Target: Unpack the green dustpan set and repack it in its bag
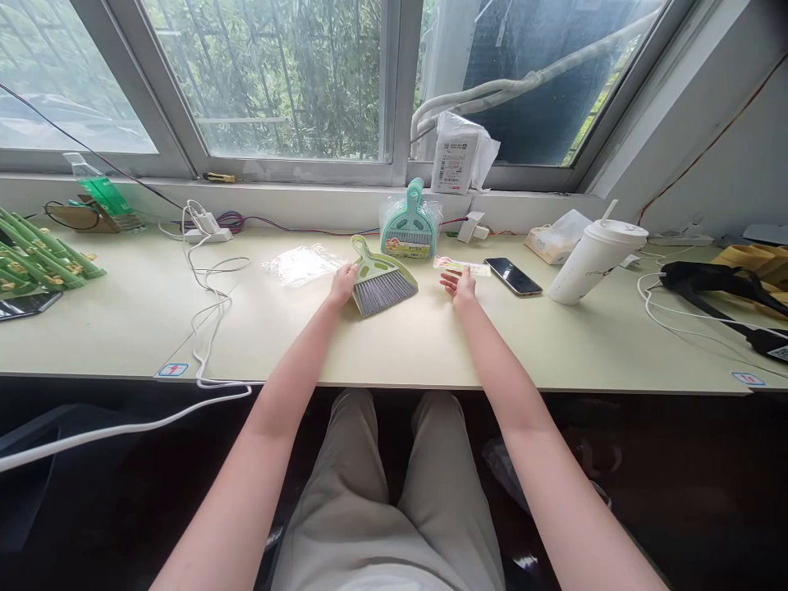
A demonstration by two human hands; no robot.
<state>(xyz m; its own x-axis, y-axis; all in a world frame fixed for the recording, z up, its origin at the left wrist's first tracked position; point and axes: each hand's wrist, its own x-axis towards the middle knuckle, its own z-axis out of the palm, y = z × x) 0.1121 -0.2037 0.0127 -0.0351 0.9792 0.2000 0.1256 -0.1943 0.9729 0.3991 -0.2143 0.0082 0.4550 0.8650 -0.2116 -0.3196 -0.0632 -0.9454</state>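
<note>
My left hand [343, 284] is closed on the left edge of a small light green dustpan [391, 262], near its handle. A hand brush [387, 294] with grey bristles lies nested in the dustpan, bristles toward me. My right hand [459, 284] is over the table with its fingers apart. Just behind those fingers lies a printed card label [474, 268]; whether they touch it I cannot tell. Left of the dustpan is a crumpled clear plastic bag [303, 264]. A second, teal dustpan and brush set [410, 226] stands in clear wrapping at the back.
A phone [513, 277], a tilted white cup with straw [592, 261] and a tissue pack [557, 238] are to the right. White cables [213, 308] run across the table's left side to a power strip [208, 235]. A green bottle [104, 193] leans near the window.
</note>
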